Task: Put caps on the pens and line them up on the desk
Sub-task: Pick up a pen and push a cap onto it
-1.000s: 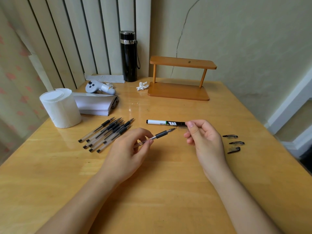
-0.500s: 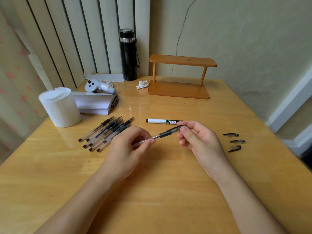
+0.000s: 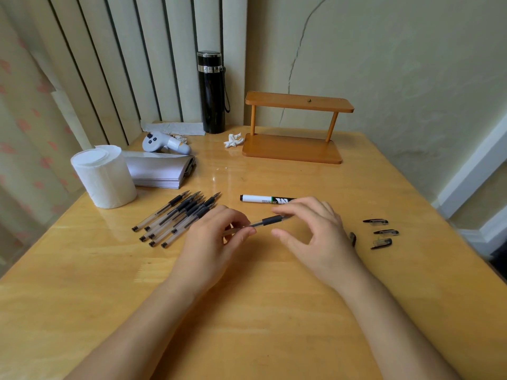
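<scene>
My left hand (image 3: 216, 239) pinches a clear gel pen (image 3: 270, 220) by its barrel, a little above the desk (image 3: 247, 311), with the black grip pointing right. The pen's tip end lies under the fingers of my right hand (image 3: 315, 234), so I cannot make out the cap on it. That hand's thumb and fingers are spread apart and do not grip the pen. Several uncapped pens (image 3: 175, 218) lie in a loose bundle to the left. Three loose caps (image 3: 382, 232) sit at the right, and another cap (image 3: 352, 238) peeks out beside my right hand.
A white and black marker (image 3: 260, 199) lies just beyond my hands. At the back left are a paper roll (image 3: 105, 176), a paper stack (image 3: 159, 171) and a grey controller (image 3: 164, 142). A black flask (image 3: 210, 91) and a small wooden shelf (image 3: 293, 127) stand at the back.
My right hand brought a cap to the pen tip, then its fingers spread apart. The left hand kept hold of the pen and stayed roughly in place.
</scene>
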